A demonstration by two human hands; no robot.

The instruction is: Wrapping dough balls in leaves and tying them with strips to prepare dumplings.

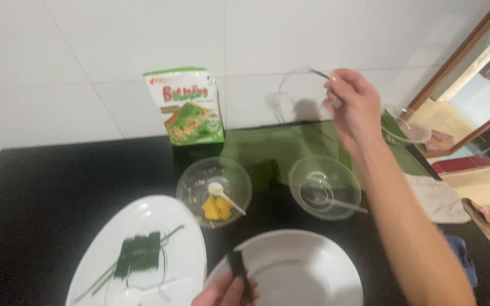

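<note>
while the right hand (354, 105) is raised toward one o'clock with fingers pinched shut on a thin strand (299, 73) that arcs up against the white wall tile, the left hand (225, 292) sits at six o'clock, fingers closed on a small dark green strip (237, 271) over the rim of the white bowl (324, 283). the strand looks light, limp and springy, best pinched near its end; the strip looks soft, leaf-like and easy to tear, so it wants a gentle grip at its lower end. at eight o'clock a white plate (182, 238) carries a folded green parcel (138, 254). two thin clear plastic bowls sit at centre, one with yellow pieces (216, 208) and a white spoon (225, 196). a glossy green packet (188, 106) leans at eleven o'clock.
</note>
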